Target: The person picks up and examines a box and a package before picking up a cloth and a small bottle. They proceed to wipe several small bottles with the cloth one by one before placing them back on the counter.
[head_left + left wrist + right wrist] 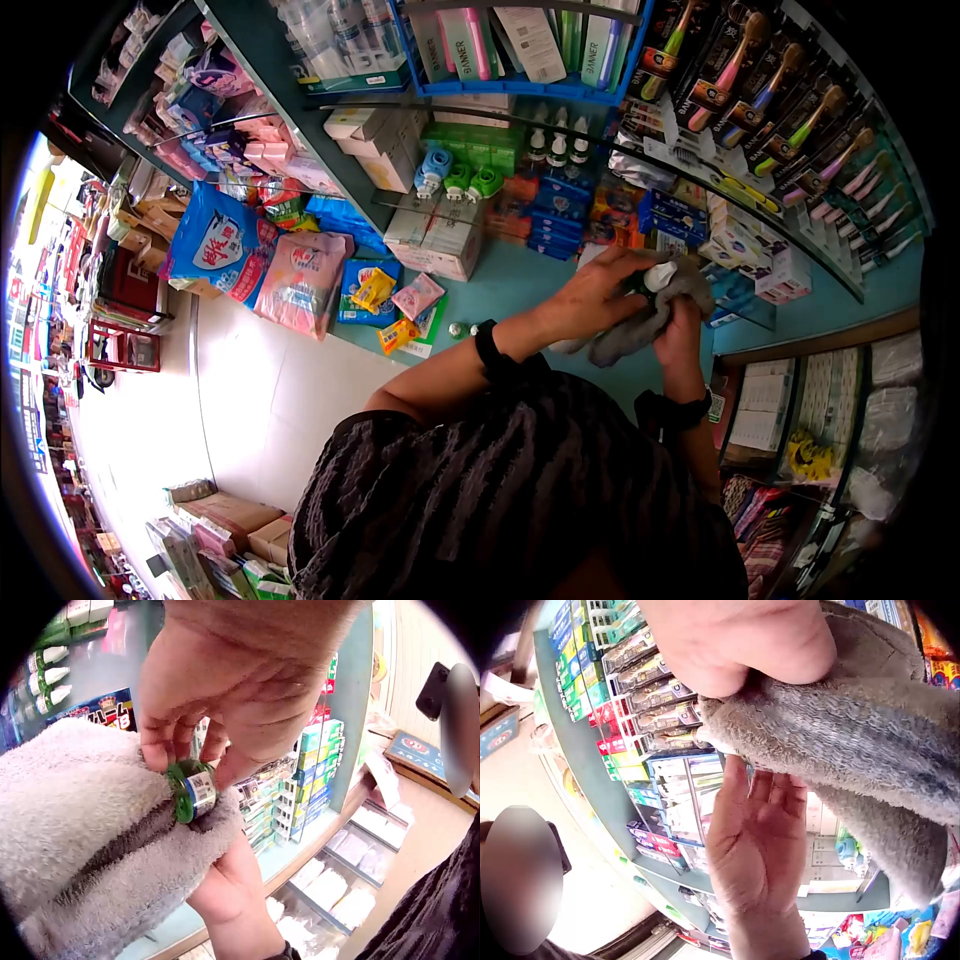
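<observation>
My left hand (603,288) pinches a small green bottle (193,792) by its end, between thumb and fingers (161,754). My right hand (682,335) grips a grey towel cloth (628,338) from below and holds it wrapped against the bottle. In the left wrist view the cloth (75,817) covers most of the bottle, so only the green end and a label show. In the right wrist view my right hand (742,645) clutches the cloth (870,727), and my left hand (757,840) reaches up into it. Both hands work just in front of a shop shelf (520,290).
Teal shelves hold boxed goods, small bottles (560,150) and hanging toothbrushes (790,120). Detergent bags (215,245) lean at the shelf's left end. A glass counter (800,410) stands on the right. Pale floor (250,390) lies to the left, with cartons (235,515) near my feet.
</observation>
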